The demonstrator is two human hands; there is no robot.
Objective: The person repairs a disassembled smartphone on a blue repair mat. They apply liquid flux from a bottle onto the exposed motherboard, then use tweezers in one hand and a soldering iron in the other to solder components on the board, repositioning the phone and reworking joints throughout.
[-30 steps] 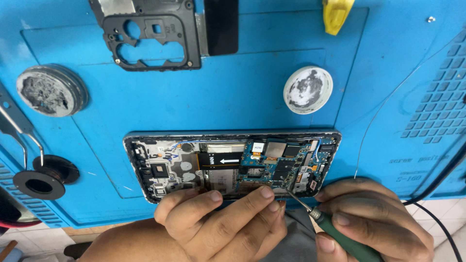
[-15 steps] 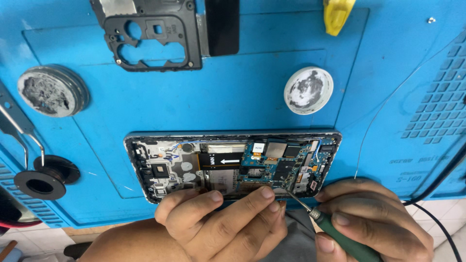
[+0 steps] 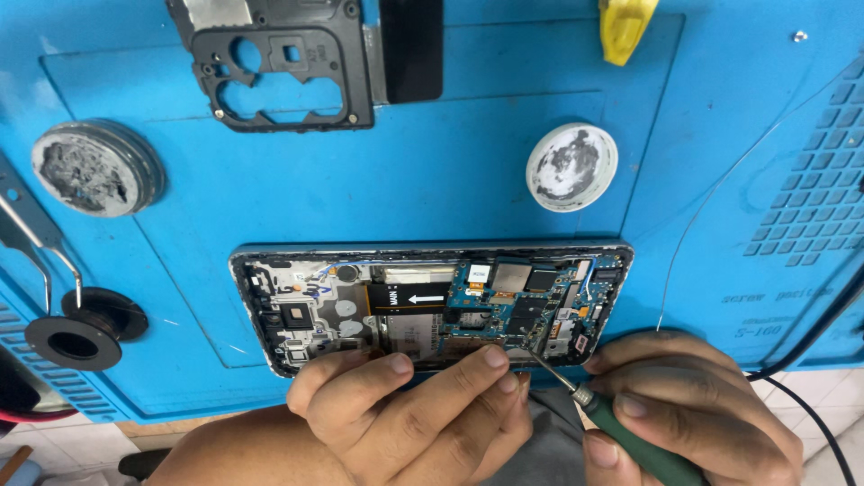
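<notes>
Blue silicone repair mat (image 3: 468, 171) covers the tabletop, and I keep the opened smartphone (image 3: 432, 306) lying flat and lengthwise at the mat's near edge, close to me, so both wrists can rest off the tabletop while I work. My left hand (image 3: 405, 414) presses its fingertips (image 3: 490, 358) down on the phone's near rim, clenched on nothing, simply pinning the frame so it cannot slide under the tool. My right hand (image 3: 693, 405) is closed around the green-handled screwdriver (image 3: 621, 436), held low and slanted so its thin tip meets the circuit board (image 3: 522, 310) near the phone's right end, just beside my left fingertips. Removed parts sit at the mat's far edge, out of the way: the black inner cover plate (image 3: 279, 63) and a dark flat piece (image 3: 411, 49) touching its right side, with a yellow plastic pick (image 3: 625, 27) further right. A white round tin (image 3: 571, 166) stands beyond the phone, a grey round tin (image 3: 94, 169) toward the left edge, and tweezers (image 3: 36, 238) with a black ring (image 3: 81, 328) lie at the left edge within easy reach.
</notes>
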